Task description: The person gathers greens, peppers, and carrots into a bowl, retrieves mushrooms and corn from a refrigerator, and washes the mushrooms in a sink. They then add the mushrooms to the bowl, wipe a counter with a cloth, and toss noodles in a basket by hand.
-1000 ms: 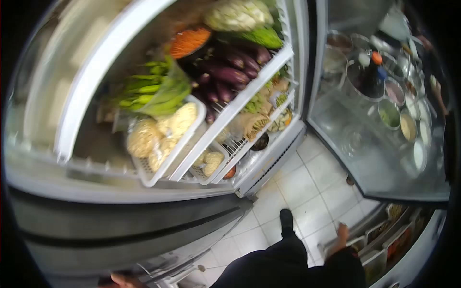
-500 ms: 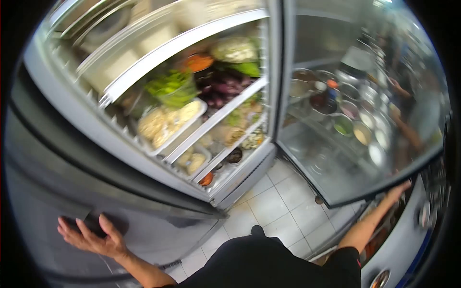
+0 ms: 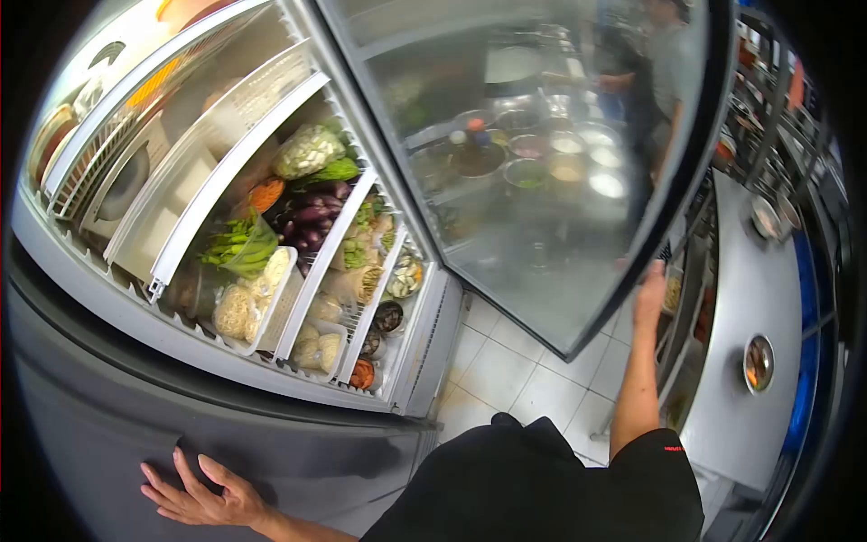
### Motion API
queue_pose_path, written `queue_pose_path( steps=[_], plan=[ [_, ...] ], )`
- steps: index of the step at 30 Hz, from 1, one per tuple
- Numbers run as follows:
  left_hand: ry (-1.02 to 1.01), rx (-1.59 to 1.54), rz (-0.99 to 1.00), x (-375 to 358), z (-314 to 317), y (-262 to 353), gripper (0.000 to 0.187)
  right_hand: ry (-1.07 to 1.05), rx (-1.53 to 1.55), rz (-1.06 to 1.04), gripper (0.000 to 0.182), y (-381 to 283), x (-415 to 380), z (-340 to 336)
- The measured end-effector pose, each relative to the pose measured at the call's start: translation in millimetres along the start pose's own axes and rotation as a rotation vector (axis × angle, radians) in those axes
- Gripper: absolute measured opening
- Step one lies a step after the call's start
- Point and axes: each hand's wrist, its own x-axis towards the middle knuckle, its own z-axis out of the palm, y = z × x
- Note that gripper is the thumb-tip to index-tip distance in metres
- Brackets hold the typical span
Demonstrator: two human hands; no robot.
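My left hand (image 3: pixel 203 492) lies with spread fingers against the dark grey door (image 3: pixel 108 397) at the lower left, holding nothing. On the right, my right hand (image 3: pixel 648 294) is at the outer edge of the open glass door (image 3: pixel 542 262), its fingers partly hidden behind the frame. Inside the fridge are purple eggplants (image 3: pixel 307 217), green peppers (image 3: pixel 242 246), a white tub (image 3: pixel 287 312) with bagged pale food, and grated orange food (image 3: pixel 266 194). Small bowls of dark and orange food stand on the bottom shelf.
A steel counter (image 3: pixel 731 361) on the right carries a metal bowl (image 3: pixel 759 363) with food. White floor tiles (image 3: pixel 506 361) show below the glass door. Another person (image 3: pixel 668 63) and many bowls appear in the glass.
The glass door has swung leftward, nearer the fridge opening, with my right hand at its edge. More of the counter shows. My left hand sits lower in view, still spread.
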Motion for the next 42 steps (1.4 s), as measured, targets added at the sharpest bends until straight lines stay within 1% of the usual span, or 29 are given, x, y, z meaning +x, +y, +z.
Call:
queue_pose_path(
  steps=[2,3,4,5,6,7,8,11,12,13,15,17,20,21,23,24,25,28,29,31,32,34,36,37,38,39,40,41,42],
  plan=[
    [-0.011,-0.055,-0.003,-2.0,-4.5,-1.7,0.027,-0.036,-0.131,0.143,0.051,-21.0,-46.9,5.8],
    [-0.015,-0.084,0.000,-3.1,-5.3,-2.4,0.027,-0.016,-0.175,0.031,0.051,-10.1,-70.0,13.4],
    [-0.018,-0.112,0.004,-3.3,-6.4,-4.5,0.027,-0.206,-0.184,0.170,0.052,-47.3,-92.2,12.6],
    [-0.017,-0.148,0.011,-2.9,-8.1,-7.1,0.028,-0.224,-0.118,0.076,0.053,-33.5,-118.7,21.5],
    [-0.017,-0.189,0.015,-3.2,-9.8,-8.3,0.029,-0.315,-0.025,0.120,0.052,-59.8,-142.1,28.4],
    [-0.019,-0.233,0.018,-5.0,-11.6,-8.6,0.031,-0.372,0.032,0.140,0.048,-49.3,-167.8,35.8],
    [-0.023,-0.253,0.020,-7.8,-13.0,-10.2,0.033,-0.525,-0.154,0.116,0.043,-104.7,-178.3,33.0],
    [-0.047,-0.393,-0.066,-9.1,-21.7,-9.2,0.032,-1.023,-0.665,0.238,0.045,-110.5,-235.8,14.5],
    [0.076,-0.745,-0.066,-4.8,-19.2,-7.9,0.035,-1.202,-0.802,0.314,0.047,-98.1,-261.4,8.3],
    [0.046,-0.961,-0.092,-4.3,-25.7,4.9,0.036,-1.283,-0.821,0.434,0.055,-75.8,-289.2,-7.1],
    [-0.020,-1.385,-0.139,-8.5,-43.2,39.4,0.040,-1.388,-0.853,0.562,0.059,-15.0,-349.0,-45.9],
    [-0.470,-1.513,0.099,-10.7,-42.7,57.0,0.053,-1.350,-0.850,0.639,0.060,6.4,-395.9,-94.4],
    [-0.758,-1.484,-0.177,-7.1,-41.4,100.1,0.067,-1.155,-0.840,0.818,0.058,66.0,-486.4,-173.5],
    [-0.764,-1.465,-0.308,-21.0,-23.3,108.8,0.071,-1.159,-0.943,0.815,0.058,93.4,-519.4,-199.0],
    [-0.784,-1.433,-0.563,-57.3,44.6,115.1,0.078,-1.037,-0.959,0.962,0.057,90.7,-566.5,-244.5],
    [-0.763,-1.431,-0.687,-65.1,62.6,116.4,0.080,-0.992,-0.980,1.115,0.057,82.4,-581.0,-256.9],
    [-0.743,-1.421,-0.812,-72.8,80.2,117.3,0.083,-0.970,-0.948,1.178,0.056,77.1,-591.4,-267.3],
    [-0.603,-1.159,-0.868,-91.1,124.2,120.3,0.087,-0.900,-0.889,1.344,0.056,44.5,-609.1,-291.0],
    [-0.598,-1.072,-0.800,-93.2,131.1,126.9,0.089,-0.792,-0.791,1.365,0.053,36.6,-612.9,-300.3],
    [-0.572,-0.867,-0.685,-101.7,143.9,132.0,0.093,-0.698,-0.729,1.398,0.050,29.8,-609.0,-312.7],
    [-0.539,-0.708,-0.593,-116.0,162.2,137.8,0.091,-0.606,-0.767,1.184,0.048,25.0,-614.2,-322.9],
    [-0.907,-0.593,-0.501,-95.3,130.4,139.6,0.083,-0.505,-0.650,1.218,0.046,24.4,-611.9,-345.2],
    [-1.012,-1.207,-0.697,-101.8,96.1,155.7,0.074,-0.375,-0.550,1.274,0.044,16.4,-619.5,-372.1],
    [-1.083,-1.340,-0.669,-109.4,58.1,168.7,0.065,-0.336,-0.530,1.275,0.044,14.3,-624.0,-388.7],
    [-1.017,-1.460,-0.738,-106.3,-10.1,193.8,0.058,-0.329,-0.505,1.296,0.042,11.8,-627.3,-407.4],
    [-1.178,-1.480,-0.550,-143.0,-25.0,215.8,0.055,-0.348,-0.513,1.229,0.041,1.3,-630.9,-428.9],
    [-1.143,-1.607,-0.394,-170.4,-68.4,237.4,0.054,-0.337,-0.519,1.277,0.040,-3.3,-635.0,-452.0],
    [-1.403,-1.506,-0.236,-166.2,-135.4,252.0,0.053,-0.323,-0.518,1.323,0.039,-5.4,-639.3,-470.0],
    [-1.410,-1.642,-0.150,-191.7,-182.3,278.5,0.052,-0.286,-0.521,1.382,0.039,-6.3,-643.3,-488.6]
  ],
)
